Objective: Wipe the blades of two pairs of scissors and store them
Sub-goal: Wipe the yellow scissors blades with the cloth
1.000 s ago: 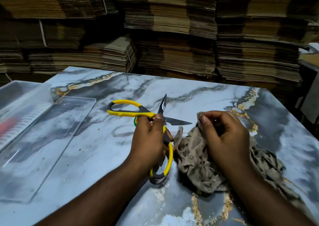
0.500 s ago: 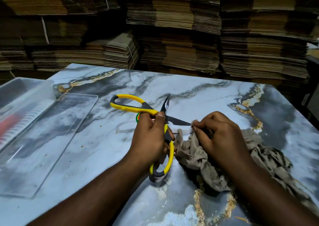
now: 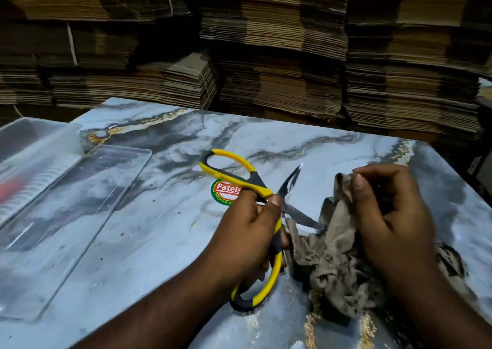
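The left hand (image 3: pixel 247 242) gripped the lower handle of the yellow scissors (image 3: pixel 255 186), blades spread wide over the marble table (image 3: pixel 159 242). The right hand (image 3: pixel 386 215) pinched the cloth (image 3: pixel 332 263) beside the lower blade. Bare tabletop separated them from the clear lid (image 3: pixel 66 215) and container (image 3: pixel 34 146) at the left edge.

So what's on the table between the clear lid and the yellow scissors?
Head view: bare marble tabletop with small brown specks lies between the clear lid and scissors.
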Demonstrator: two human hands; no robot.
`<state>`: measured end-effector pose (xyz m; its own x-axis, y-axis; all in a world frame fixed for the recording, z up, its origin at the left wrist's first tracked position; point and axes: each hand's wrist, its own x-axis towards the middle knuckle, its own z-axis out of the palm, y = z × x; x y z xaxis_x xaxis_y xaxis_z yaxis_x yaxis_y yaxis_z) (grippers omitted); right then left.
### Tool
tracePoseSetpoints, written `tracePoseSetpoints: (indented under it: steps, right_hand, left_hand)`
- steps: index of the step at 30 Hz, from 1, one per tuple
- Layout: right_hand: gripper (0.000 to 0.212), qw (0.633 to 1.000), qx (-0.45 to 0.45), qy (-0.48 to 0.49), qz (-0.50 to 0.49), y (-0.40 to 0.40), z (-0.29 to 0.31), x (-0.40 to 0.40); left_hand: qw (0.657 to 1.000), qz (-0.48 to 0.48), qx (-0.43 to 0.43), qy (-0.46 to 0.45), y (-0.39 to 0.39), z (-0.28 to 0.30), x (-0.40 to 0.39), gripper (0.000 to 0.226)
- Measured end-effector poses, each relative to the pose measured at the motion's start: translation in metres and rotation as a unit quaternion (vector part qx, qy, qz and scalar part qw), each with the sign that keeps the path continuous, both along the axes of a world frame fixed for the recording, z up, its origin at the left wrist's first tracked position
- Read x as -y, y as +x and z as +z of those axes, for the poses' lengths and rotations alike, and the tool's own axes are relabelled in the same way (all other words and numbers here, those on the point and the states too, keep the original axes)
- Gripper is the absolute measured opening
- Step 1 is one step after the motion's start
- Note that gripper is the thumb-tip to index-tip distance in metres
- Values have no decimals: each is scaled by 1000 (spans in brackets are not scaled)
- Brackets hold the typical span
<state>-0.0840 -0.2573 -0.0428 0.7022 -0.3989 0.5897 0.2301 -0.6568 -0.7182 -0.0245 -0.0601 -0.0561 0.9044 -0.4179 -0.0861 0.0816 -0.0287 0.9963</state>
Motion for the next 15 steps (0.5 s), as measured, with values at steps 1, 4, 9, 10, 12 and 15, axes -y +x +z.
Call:
tracePoseSetpoints:
  steps: [1,4,9,10,12,15]
  right_hand:
    - [7,1000,7,-8,10,0,1,-3]
    - [6,992,-14,-117,49,7,-8,-20]
    - [17,982,-16,-171,73,9,-14,-34]
    - [15,981,-3,-178,80,7,-14,-35]
    - [11,979,17,-188,81,7,-14,-33]
    - [15,981,21,-186,50,16,-15,-27]
  left_hand:
    - [1000,-11,6,6,0,-1,1,23]
    - [999,-25,33,26,-1,-4,2,20]
    - [999,-16,39,11,1,-13,4,19]
    - [999,-17,46,17,2,-13,4,18]
    - [997,-19,64,39,2,-12,3,18]
    - [995,-16,78,66,3,-11,3,21]
